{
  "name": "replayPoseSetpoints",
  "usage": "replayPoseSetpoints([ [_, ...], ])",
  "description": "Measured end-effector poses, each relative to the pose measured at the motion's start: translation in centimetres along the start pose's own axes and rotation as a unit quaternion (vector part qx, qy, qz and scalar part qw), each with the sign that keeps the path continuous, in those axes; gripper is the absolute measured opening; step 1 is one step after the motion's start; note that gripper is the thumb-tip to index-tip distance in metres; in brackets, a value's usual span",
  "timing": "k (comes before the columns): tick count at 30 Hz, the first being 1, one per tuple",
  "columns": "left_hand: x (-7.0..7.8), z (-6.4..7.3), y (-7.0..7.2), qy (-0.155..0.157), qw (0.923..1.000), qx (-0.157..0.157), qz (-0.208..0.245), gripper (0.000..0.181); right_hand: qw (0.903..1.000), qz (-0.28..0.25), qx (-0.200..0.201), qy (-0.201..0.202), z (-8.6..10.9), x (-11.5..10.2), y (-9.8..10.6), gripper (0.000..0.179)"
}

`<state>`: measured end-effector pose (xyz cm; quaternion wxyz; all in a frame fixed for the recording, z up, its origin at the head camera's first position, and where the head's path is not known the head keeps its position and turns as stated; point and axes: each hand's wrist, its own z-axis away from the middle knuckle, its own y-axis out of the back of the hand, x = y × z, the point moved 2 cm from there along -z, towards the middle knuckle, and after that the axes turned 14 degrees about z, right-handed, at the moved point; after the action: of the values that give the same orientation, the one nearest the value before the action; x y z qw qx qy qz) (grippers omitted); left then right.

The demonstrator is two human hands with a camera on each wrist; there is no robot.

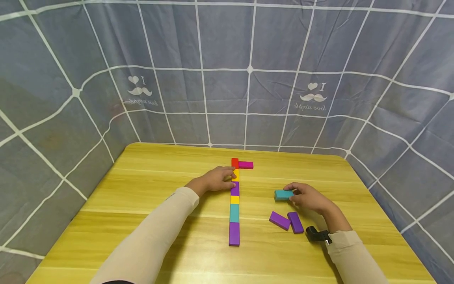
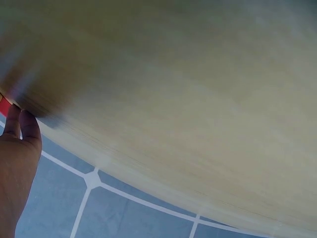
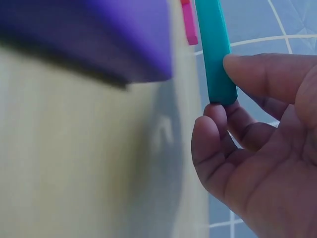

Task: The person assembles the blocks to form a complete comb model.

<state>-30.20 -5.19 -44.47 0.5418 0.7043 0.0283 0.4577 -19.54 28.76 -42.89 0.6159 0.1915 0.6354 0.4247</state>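
Note:
A straight line of coloured blocks runs away from the person. From far to near come a red block (image 1: 235, 163), a yellow one, a purple block (image 1: 235, 190), a small yellow block (image 1: 235, 200), a teal block (image 1: 234, 213) and a purple block (image 1: 234, 234). My left hand (image 1: 217, 179) lies against the line's left side, its fingertips touching around the far yellow block (image 1: 237, 174) and the purple one beside it. My right hand (image 1: 309, 197) pinches another teal block (image 3: 215, 54) by its right end, thumb on one side, fingers on the other.
A magenta block (image 1: 246, 165) extends right from the red one. Two loose purple blocks (image 1: 279, 220) lie just in front of the right hand. A black wrist mount (image 1: 315, 234) is on the right wrist. Grey gridded curtain (image 1: 227, 90) surrounds the wooden table (image 1: 159, 165).

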Motion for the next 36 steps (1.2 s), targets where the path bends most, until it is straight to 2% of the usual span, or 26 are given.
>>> replayPoseSetpoints([
  [6, 0.2, 0.1, 0.2, -0.005, 1.0, 0.003, 0.0, 0.036, 0.9998, 0.007, 0.014, 0.007, -1.4, -1.4, 1.0, 0.028],
  [11, 0.3, 0.3, 0.3, 0.0, 1.0, 0.001, 0.004, 0.035, 0.9998, 0.008, 0.013, 0.013, -2.9, -2.8, 1.1, 0.028],
  [23, 0.5, 0.5, 0.3, 0.001, 1.0, 0.003, 0.005, 0.034, 0.9996, -0.005, 0.027, -0.003, -7.4, -4.8, -0.3, 0.029],
  [30, 0.6, 0.6, 0.3, 0.003, 1.0, 0.002, 0.009, 0.034, 0.999, -0.032, 0.03, -0.005, -9.2, -6.1, -1.3, 0.032],
  [36, 0.7, 0.5, 0.3, -0.008, 0.9999, 0.002, 0.007, 0.035, 0.9986, -0.022, 0.044, -0.02, -10.3, -6.9, -2.1, 0.032],
])
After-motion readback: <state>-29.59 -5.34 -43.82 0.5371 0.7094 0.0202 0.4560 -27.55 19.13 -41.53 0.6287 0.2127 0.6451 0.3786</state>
